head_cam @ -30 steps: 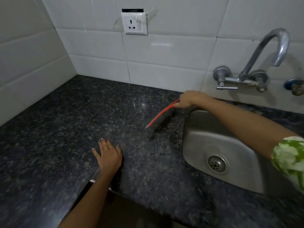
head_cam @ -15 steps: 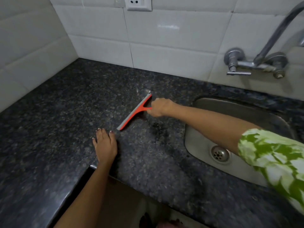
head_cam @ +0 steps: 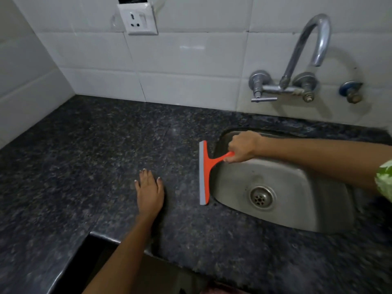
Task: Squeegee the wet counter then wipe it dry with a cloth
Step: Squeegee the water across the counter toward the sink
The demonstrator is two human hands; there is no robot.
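I see right hand (head_cam: 241, 148) clenched on the orange T-shaped squeegee (head_cam: 204, 172); its grey rubber blade lies on the speckled dark granite desk (head_cam: 84, 155) beside the steel sink (head_cam: 307, 198) rim. Left hand (head_cam: 149, 190) flat, fingers spread, holding nothing.

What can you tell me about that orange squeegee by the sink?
The squeegee is T-shaped, apparently plastic: an orange handle and crossbar with a long grey blade strip along its left side. It lies on the dark speckled counter right at the left rim of the steel sink, its blade running away from the person, parallel to that rim. The right hand grips the short handle, reaching across the basin. The left hand rests flat on the counter nearby, not touching it.
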